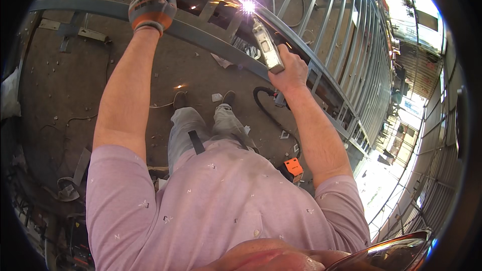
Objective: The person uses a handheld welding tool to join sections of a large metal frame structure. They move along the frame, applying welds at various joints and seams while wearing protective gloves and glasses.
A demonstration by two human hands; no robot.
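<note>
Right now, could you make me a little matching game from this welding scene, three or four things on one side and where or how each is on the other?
Things:
1. left hand
2. right hand
3. spark
4. orange box

Places or states:
A. lying on the ground beside the person's right side
B. bare, gripping the welding torch
C. gloved in grey and orange, gripping the metal rail
D. glowing white at the torch's tip, on the metal frame

Pairs: 1-C, 2-B, 3-D, 4-A
</note>
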